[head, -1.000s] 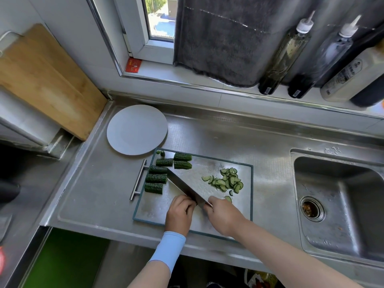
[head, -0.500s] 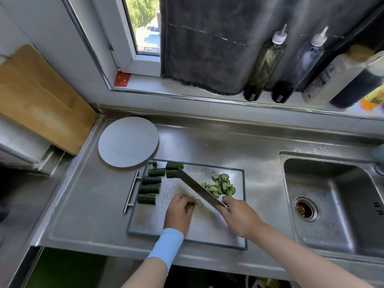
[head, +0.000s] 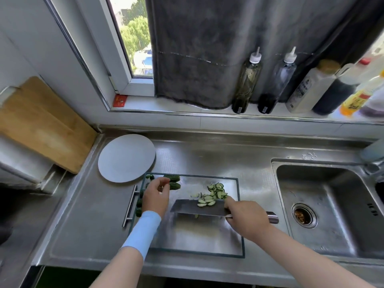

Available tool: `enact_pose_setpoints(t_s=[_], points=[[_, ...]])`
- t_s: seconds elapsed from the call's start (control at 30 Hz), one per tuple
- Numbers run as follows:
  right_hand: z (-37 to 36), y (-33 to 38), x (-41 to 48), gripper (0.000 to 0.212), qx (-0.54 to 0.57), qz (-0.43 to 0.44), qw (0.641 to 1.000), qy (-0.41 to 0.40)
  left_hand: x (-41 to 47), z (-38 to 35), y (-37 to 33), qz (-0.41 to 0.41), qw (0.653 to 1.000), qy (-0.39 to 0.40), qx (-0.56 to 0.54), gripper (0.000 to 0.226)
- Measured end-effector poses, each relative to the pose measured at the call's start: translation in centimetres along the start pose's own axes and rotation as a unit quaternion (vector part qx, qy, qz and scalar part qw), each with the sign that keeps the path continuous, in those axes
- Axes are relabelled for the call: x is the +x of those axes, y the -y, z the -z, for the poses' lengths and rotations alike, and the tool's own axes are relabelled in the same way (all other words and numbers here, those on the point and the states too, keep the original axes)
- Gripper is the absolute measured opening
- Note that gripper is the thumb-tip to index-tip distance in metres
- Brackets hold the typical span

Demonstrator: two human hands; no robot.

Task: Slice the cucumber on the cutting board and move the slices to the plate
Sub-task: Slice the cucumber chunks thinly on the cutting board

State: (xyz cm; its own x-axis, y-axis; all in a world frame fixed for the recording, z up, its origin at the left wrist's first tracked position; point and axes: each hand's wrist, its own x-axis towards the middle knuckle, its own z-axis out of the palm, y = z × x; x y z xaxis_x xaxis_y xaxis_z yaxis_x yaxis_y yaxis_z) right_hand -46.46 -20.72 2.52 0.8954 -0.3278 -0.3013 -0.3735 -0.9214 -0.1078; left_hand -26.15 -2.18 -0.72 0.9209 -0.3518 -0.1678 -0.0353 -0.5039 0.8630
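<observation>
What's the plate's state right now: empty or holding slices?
Empty. The plate shows only bare gray surface; the slices lie on the cutting board, some on the knife.

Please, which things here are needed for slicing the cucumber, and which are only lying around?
In use: dark green cucumber chunks, pale thin cucumber slices, steel cutting board with teal rim, steel cleaver in the right hand, left hand, round grey plate.
Idle: leaning wooden board, sauce bottles on the sill, steel sink, grey hanging cloth.

Dark cucumber chunks [head: 174,186] and pale slices [head: 217,191] lie on the cutting board [head: 197,240] beside the grey plate [head: 126,157].
</observation>
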Motion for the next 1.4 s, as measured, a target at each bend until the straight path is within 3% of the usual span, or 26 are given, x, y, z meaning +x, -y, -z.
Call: enact_pose_setpoints(t_s=[0.07, 0.13, 0.2, 0.4, 0.5, 0.6, 0.67, 0.8, 0.93, 1.0, 1.13, 1.2, 1.33, 1.4], points=[[0.1, 0.2, 0.0, 0.027, -0.022, 0.018, 1.000, 0.002, -0.2, -0.6, -1.3, -0.030, 0.987, 0.146, 0.056, 0.014], [0.3, 0.5, 0.0, 0.025, -0.041, 0.035, 0.999, -0.004, -0.9, -2.0, -2.1, -0.049, 0.940, 0.293, 0.168, 0.030], [0.7, 0.6, -0.2, 0.025, -0.058, 0.046, 0.997, -0.016, -1.4, -3.7, -2.4, -0.076, 0.902, 0.339, 0.255, 0.036], [1.1, 0.1, -1.0, 0.030, -0.056, 0.051, 0.997, -0.028, -0.9, -5.5, -2.7, -0.055, 0.935, 0.253, 0.243, 0.026], [1.0, -0.4, -1.1, 0.026, -0.044, 0.041, 0.998, -0.018, -1.1, -5.2, -3.6, -0.074, 0.945, 0.233, 0.217, 0.007], [1.2, -0.3, -1.0, 0.020, -0.051, 0.033, 0.998, -0.014, -2.1, -5.1, -4.5, -0.053, 0.928, 0.329, 0.167, 0.025], [1.4, -0.2, -0.9, 0.016, -0.059, 0.031, 0.998, -0.013, -2.7, -5.3, -4.4, -0.073, 0.906, 0.369, 0.191, 0.041], [2.0, 0.0, -0.7, 0.014, -0.060, 0.032, 0.998, -0.018, -2.3, -5.7, -3.8, -0.107, 0.900, 0.357, 0.226, 0.051], [2.3, -0.1, -0.5, 0.016, -0.043, 0.030, 0.998, -0.019, -1.7, -4.6, -3.1, -0.093, 0.925, 0.300, 0.216, 0.053], [2.5, 0.1, -0.4, 0.018, -0.044, 0.030, 0.998, -0.015, -1.9, -4.5, -3.1, -0.082, 0.927, 0.311, 0.191, 0.055], [3.1, 0.8, -0.3, 0.020, -0.051, 0.038, 0.998, -0.001, -2.7, -5.6, -4.2, -0.107, 0.884, 0.391, 0.232, 0.059], [3.2, 1.0, -0.3, 0.021, -0.048, 0.043, 0.998, 0.004, -2.5, -6.0, -4.4, -0.111, 0.877, 0.390, 0.257, 0.059], [3.4, 1.0, -0.4, 0.020, -0.035, 0.034, 0.999, 0.012, -1.7, -5.0, -4.2, -0.044, 0.939, 0.291, 0.177, 0.055], [3.4, 0.8, -0.3, 0.020, -0.030, 0.027, 0.999, 0.013, -1.1, -4.1, -3.8, -0.018, 0.944, 0.268, 0.191, 0.051]])
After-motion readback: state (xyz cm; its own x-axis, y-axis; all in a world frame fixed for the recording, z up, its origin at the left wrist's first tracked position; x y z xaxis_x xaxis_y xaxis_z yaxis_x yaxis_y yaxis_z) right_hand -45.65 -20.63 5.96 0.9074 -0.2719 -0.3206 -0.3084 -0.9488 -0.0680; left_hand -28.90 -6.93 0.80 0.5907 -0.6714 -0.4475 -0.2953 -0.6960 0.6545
